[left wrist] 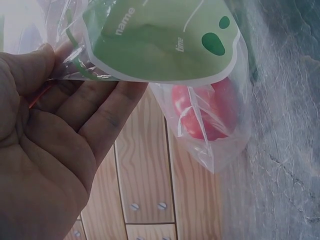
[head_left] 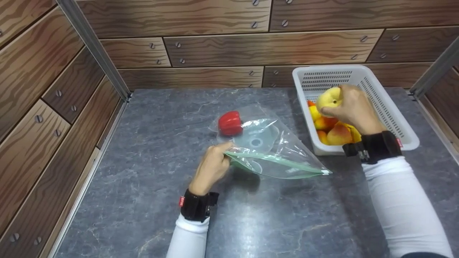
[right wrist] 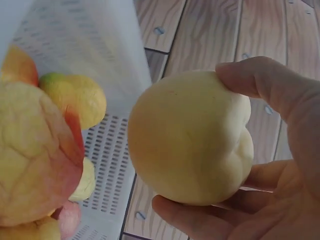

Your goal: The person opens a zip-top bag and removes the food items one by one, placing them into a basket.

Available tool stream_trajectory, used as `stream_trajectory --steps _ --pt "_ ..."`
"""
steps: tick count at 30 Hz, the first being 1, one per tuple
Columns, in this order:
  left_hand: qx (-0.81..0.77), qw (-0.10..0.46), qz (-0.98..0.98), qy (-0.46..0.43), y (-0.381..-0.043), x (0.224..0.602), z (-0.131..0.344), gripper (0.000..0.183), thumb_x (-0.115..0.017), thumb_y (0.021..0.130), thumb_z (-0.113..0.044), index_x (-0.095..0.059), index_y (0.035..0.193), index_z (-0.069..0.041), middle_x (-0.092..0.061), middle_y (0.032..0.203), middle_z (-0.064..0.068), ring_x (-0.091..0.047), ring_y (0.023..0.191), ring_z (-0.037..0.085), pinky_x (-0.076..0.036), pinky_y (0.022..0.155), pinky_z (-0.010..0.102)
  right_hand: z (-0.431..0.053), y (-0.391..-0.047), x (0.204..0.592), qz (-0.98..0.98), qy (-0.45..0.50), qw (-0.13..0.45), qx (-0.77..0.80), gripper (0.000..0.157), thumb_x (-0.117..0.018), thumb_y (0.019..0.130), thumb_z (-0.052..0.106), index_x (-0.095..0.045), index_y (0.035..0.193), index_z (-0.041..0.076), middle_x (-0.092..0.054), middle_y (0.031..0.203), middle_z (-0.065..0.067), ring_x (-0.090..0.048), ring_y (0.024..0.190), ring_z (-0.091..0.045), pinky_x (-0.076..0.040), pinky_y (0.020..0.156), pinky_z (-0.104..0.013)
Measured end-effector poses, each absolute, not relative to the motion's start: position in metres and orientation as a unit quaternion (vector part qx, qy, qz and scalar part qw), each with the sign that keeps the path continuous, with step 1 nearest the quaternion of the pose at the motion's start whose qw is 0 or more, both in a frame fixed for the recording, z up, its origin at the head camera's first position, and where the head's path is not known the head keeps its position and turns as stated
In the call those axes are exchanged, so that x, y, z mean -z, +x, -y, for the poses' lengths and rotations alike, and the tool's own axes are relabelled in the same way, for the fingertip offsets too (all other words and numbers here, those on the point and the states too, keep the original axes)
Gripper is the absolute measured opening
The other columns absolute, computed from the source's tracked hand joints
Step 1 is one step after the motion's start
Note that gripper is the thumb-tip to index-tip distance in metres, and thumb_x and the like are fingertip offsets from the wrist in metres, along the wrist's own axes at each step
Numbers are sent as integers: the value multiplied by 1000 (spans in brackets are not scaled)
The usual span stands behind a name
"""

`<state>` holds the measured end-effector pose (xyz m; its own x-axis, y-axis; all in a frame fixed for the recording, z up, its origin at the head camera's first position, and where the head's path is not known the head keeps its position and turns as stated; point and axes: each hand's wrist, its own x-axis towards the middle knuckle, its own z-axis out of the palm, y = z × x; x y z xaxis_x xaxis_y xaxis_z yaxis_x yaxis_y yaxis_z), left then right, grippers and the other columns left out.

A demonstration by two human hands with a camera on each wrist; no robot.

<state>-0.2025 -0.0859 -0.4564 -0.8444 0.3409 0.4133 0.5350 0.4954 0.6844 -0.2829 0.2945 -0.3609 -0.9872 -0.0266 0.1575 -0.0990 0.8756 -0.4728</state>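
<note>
My left hand pinches the left corner of a clear zip bag by its green zip strip, between thumb and fingers. A white slider sits at the strip's right end, and the bag's mouth gapes slightly. Inside, at the far left end, lies a red bell pepper, also visible through the plastic in the left wrist view. Over the white basket, my right hand grips a pale yellow, rounded fruit, thumb on one side and fingers on the other.
Several yellow, orange and red fruits lie in the basket, which has slotted walls and stands at the back right of the grey marbled table. Wood-patterned panels enclose the back and sides.
</note>
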Motion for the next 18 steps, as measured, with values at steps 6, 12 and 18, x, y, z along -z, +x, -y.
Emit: stream_trajectory --steps 6,12,18 --pt "427 125 860 -250 -202 456 86 37 -53 80 18 -74 100 -5 -78 102 10 -75 95 28 -61 84 41 -302 -299 370 975 29 51 -214 58 -80 81 31 -51 110 -9 -48 102 -25 -48 90 -41 -42 74 -48" --pt "429 117 860 -250 -202 457 86 40 -53 79 19 -75 102 -4 -78 102 11 -75 93 28 -61 82 39 -309 -309 380 977 35 31 -210 62 -77 82 29 -47 114 -15 -43 113 -33 -44 97 -46 -43 85 -58" --pt "432 111 859 -252 -203 456 86 36 -55 80 19 -74 101 -4 -78 102 11 -75 93 28 -61 82 37 -310 -315 382 974 41 14 -220 65 -75 87 26 -42 126 -15 -45 114 -33 -46 100 -46 -43 91 -61"
